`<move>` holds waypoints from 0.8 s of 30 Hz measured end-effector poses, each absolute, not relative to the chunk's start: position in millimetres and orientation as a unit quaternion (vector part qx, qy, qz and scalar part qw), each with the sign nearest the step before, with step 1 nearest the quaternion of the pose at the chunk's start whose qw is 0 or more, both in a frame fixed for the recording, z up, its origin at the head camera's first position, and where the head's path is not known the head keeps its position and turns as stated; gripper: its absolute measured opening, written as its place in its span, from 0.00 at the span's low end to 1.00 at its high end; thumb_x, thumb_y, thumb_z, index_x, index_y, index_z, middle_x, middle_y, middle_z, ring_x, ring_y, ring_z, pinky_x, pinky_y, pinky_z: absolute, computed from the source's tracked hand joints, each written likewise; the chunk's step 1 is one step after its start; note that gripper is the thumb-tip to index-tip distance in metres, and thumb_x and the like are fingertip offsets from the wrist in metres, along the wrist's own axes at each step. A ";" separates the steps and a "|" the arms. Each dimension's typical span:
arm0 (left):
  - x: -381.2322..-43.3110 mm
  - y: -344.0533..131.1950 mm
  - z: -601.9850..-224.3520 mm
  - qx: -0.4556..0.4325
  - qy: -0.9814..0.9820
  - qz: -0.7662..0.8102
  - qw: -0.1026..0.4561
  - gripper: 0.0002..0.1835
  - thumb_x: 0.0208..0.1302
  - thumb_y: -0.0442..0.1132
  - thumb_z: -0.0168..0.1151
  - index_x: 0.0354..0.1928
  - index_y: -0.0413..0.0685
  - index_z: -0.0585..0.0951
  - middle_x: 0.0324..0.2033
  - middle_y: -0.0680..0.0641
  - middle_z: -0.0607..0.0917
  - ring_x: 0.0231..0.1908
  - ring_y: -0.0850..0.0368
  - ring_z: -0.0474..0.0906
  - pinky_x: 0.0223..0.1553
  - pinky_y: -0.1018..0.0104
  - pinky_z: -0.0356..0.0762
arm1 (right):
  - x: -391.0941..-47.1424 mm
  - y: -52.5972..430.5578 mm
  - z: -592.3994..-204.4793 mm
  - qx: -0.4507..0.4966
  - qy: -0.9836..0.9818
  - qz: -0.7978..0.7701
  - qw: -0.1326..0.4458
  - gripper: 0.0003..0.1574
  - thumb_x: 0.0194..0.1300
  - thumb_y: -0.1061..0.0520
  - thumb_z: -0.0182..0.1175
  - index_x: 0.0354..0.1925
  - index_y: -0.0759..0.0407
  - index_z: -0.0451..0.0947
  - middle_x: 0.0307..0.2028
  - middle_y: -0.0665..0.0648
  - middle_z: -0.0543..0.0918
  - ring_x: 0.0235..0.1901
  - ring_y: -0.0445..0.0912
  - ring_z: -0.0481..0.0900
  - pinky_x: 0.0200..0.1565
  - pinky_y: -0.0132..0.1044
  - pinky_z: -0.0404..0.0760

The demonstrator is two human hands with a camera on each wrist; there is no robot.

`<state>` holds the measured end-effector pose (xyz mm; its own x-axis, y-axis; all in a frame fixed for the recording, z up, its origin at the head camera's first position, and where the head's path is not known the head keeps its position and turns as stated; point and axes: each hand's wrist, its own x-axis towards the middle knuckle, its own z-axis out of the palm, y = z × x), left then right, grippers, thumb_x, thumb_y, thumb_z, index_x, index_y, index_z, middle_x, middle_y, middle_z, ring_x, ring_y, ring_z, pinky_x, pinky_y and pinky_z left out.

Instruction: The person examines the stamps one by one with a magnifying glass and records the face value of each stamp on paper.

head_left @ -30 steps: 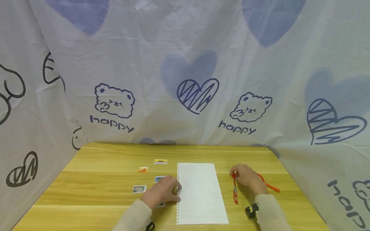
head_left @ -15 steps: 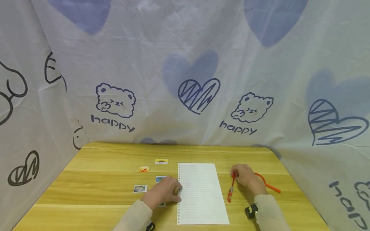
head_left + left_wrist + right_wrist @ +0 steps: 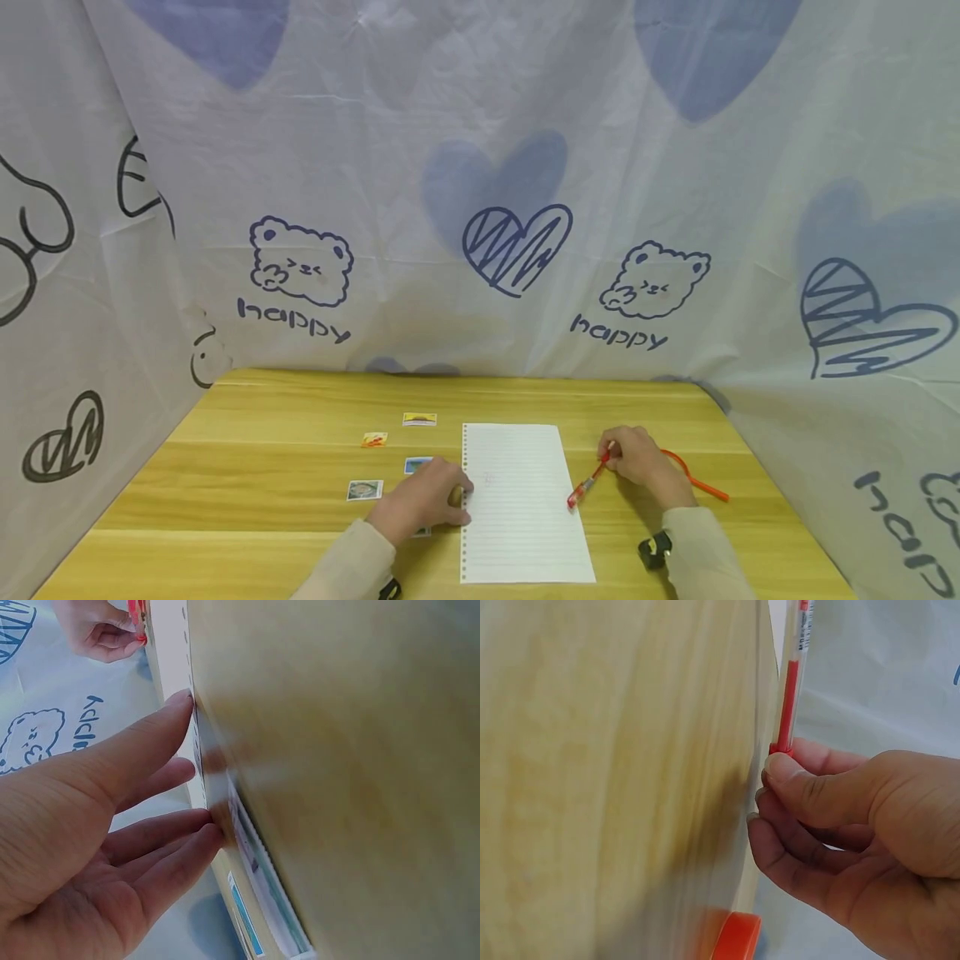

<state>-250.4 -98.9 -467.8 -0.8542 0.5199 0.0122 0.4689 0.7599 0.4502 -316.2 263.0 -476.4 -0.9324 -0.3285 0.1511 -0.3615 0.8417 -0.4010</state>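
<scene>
My left hand (image 3: 423, 500) rests at the left edge of a sheet of ruled white paper (image 3: 525, 525) with punched holes. Its thumb and fingertips touch that edge in the left wrist view, not curled round anything. To the right of the sheet, my right hand (image 3: 637, 457) pinches a red pen (image 3: 587, 485) by one end between thumb and finger. The pen slants down-left, its far end over the paper's right edge. A clear barrel with red ink (image 3: 789, 705) shows in the right wrist view. Faint red marks (image 3: 491, 479) lie on the paper.
Several small stamps lie left of the paper, among them a yellow stamp (image 3: 419, 419), an orange one (image 3: 374, 440) and a green-grey one (image 3: 364, 490). One is partly under my left hand. An orange curved strip (image 3: 705, 486) lies behind my right wrist. A printed curtain (image 3: 420, 333) surrounds the wooden table.
The pen's far end has swung left, from pointing toward me beside the sheet to reaching over the paper's right edge. My right hand stays almost in place; my left hand has not moved.
</scene>
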 end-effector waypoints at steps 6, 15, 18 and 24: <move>-250.9 -99.6 -469.7 0.260 0.938 0.222 0.060 0.22 0.52 0.41 0.81 0.50 0.42 0.89 0.50 0.42 0.90 0.42 0.59 0.82 0.50 0.59 0.84 | -315.7 262.5 -474.4 0.187 -0.959 0.211 0.032 0.15 0.50 0.75 0.70 0.28 0.56 0.82 0.25 0.55 0.84 0.28 0.43 0.75 0.33 0.36 0.73; -251.9 -100.3 -471.0 0.265 0.937 0.222 0.057 0.22 0.53 0.41 0.81 0.49 0.42 0.89 0.49 0.43 0.91 0.37 0.63 0.78 0.43 0.65 0.80 | -313.3 259.0 -470.5 0.202 -0.963 0.179 0.016 0.16 0.51 0.77 0.69 0.28 0.57 0.81 0.26 0.54 0.82 0.29 0.43 0.73 0.33 0.34 0.73; -252.5 -100.4 -471.6 0.266 0.937 0.221 0.054 0.22 0.53 0.41 0.81 0.49 0.42 0.89 0.49 0.43 0.91 0.36 0.63 0.76 0.41 0.67 0.78 | -313.1 258.7 -470.1 0.206 -0.965 0.162 0.018 0.17 0.51 0.77 0.68 0.28 0.56 0.80 0.27 0.53 0.81 0.29 0.44 0.71 0.35 0.36 0.73; -251.2 -100.5 -470.9 0.264 0.936 0.226 0.056 0.22 0.52 0.41 0.81 0.49 0.42 0.89 0.49 0.43 0.91 0.37 0.63 0.77 0.42 0.66 0.79 | -313.0 261.4 -472.7 0.197 -0.966 0.167 0.017 0.19 0.49 0.77 0.66 0.27 0.54 0.80 0.25 0.52 0.81 0.29 0.45 0.71 0.34 0.37 0.73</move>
<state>-251.2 -100.5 -470.9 -0.8541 0.5198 0.0156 0.4696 0.7581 0.4525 -313.0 261.4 -472.7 -0.9220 -0.3744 0.0988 -0.3858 0.8665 -0.3168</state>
